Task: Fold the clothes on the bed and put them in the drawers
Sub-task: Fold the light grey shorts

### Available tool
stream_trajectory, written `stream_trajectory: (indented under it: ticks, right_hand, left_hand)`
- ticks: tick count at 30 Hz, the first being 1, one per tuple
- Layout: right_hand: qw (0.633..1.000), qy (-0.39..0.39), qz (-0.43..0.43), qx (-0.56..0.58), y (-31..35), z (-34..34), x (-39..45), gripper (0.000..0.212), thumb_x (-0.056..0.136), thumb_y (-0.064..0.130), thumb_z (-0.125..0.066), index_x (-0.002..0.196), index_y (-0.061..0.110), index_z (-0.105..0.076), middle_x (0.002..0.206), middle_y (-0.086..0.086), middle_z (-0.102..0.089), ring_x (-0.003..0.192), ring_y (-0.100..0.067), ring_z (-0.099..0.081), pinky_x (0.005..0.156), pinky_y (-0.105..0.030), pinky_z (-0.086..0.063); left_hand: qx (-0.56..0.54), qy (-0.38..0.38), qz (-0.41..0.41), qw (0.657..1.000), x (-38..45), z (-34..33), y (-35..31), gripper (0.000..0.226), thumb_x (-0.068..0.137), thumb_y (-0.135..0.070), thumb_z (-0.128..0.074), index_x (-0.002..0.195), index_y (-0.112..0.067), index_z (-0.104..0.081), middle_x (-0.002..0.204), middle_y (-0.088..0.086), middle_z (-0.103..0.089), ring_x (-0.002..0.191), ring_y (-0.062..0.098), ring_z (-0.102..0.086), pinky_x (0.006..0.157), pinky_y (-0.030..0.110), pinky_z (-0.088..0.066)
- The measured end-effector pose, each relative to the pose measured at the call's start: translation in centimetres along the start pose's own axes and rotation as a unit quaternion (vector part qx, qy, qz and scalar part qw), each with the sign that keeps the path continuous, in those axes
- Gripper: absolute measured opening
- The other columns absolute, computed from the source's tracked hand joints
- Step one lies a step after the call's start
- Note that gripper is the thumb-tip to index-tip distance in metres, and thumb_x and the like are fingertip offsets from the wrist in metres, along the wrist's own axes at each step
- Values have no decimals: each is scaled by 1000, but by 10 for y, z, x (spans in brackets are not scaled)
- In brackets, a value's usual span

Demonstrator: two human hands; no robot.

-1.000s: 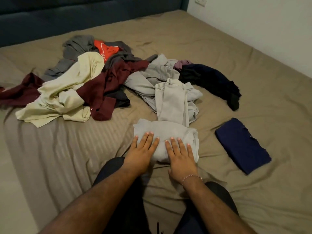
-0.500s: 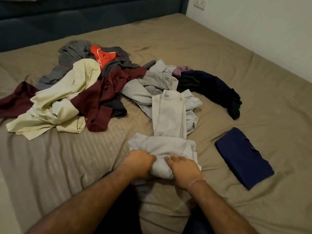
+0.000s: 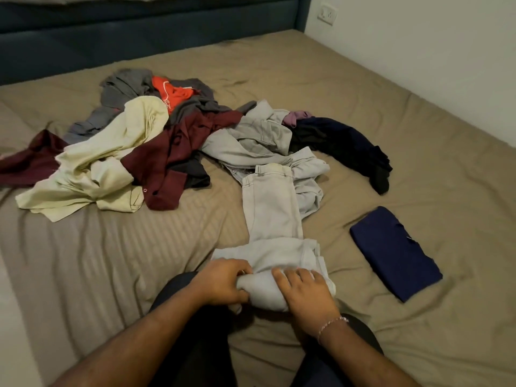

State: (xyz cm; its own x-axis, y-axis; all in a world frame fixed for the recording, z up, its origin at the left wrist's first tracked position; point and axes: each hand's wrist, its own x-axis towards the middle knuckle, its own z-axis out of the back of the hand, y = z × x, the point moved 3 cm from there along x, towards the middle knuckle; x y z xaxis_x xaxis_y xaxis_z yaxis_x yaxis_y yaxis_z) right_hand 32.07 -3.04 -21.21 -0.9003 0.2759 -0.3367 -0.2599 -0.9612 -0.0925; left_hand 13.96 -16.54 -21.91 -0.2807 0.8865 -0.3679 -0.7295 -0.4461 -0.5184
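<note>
- A person kneels on a bed (image 3: 363,113) covered by a tan sheet, seen from above their forearms.
- Light grey trousers (image 3: 272,216) lie lengthwise in front of them, the near end rolled into a thick fold.
- The left hand (image 3: 223,283) grips the left side of that fold, fingers curled around the cloth.
- The right hand (image 3: 305,291) holds the right side, fingers bent over the top; a bracelet (image 3: 332,324) circles the wrist.
- A folded navy garment (image 3: 393,252) lies flat just to the right, apart from the trousers.
- Unfolded clothes are heaped farther up the bed: a cream garment (image 3: 111,160), a maroon shirt (image 3: 173,163), an orange top (image 3: 173,93) and dark clothing (image 3: 349,143).
</note>
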Motion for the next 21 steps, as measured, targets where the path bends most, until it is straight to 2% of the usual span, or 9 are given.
stream_trajectory:
  ticks: [2,5,8,11,14,16,17,19,21]
  right_hand:
    - [996,61,29,51,-11,23,1,79,85,42,-69,152,32,-28,138,-4,-53,119,-30,-56,97,-47,-51]
    - [994,57,61,72,-22,64,-6,73,72,47,-76,133,37,-38,128,2,-43,111,-23,-50,86,-45,-56]
    - [989,83,76,94,-32,96,-17,78,68,51,-77,134,41,-35,123,8,-48,104,-18,-53,84,-40,-56]
    - [987,83,79,114,-51,128,-2,72,68,49,-72,129,44,-34,108,10,-62,91,-15,-59,75,-36,-55]
    - [989,62,73,112,-75,151,48,65,70,44,-70,130,39,-45,108,9,-64,99,-19,-63,77,-38,-54]
    - [989,35,44,138,-96,153,88,71,76,33,-72,142,31,-48,131,1,-63,119,-24,-60,95,-41,-52]
    - [986,27,14,165,-106,146,104,75,79,28,-72,149,27,-45,143,-2,-57,129,-25,-56,105,-41,-48]
    - [972,44,-47,226,-116,117,124,80,85,25,-72,157,23,-38,159,-5,-44,142,-27,-45,116,-38,-39]
    - [968,107,-56,220,-106,69,125,82,90,33,-70,161,21,-30,167,-8,-31,150,-27,-34,122,-40,-31]
  left_hand:
    - [-61,39,-3,997,2,21,-4,39,71,-46,-71,108,-35,-72,102,-15,-73,93,5,-66,84,27,-54]
    - [-180,138,-36,973,0,43,-15,29,68,-36,-62,94,-27,-71,86,-12,-68,75,1,-62,70,23,-51]
    - [-277,185,-48,942,3,61,-22,43,63,-31,-64,96,-4,-70,85,0,-64,76,8,-59,70,25,-47]
    - [-374,173,-9,911,19,81,-15,55,60,-27,-67,97,13,-66,86,10,-64,79,18,-59,71,29,-48]
    - [-422,62,61,902,49,108,2,35,71,-18,-64,101,-10,-77,84,3,-72,77,15,-64,61,25,-49]
    - [-396,-59,116,909,71,125,18,17,88,-20,-62,95,-24,-77,84,-2,-71,84,20,-64,64,28,-47]
    - [-345,-113,146,920,80,128,27,17,95,-22,-60,102,-25,-75,93,-1,-72,95,25,-66,71,31,-48]
    - [-169,-166,179,955,88,121,39,40,98,-35,-57,135,-20,-63,132,10,-64,125,33,-59,95,37,-48]
    - [-5,-187,117,975,87,93,26,71,93,-52,-47,155,-19,-42,161,14,-39,147,34,-38,116,46,-38]
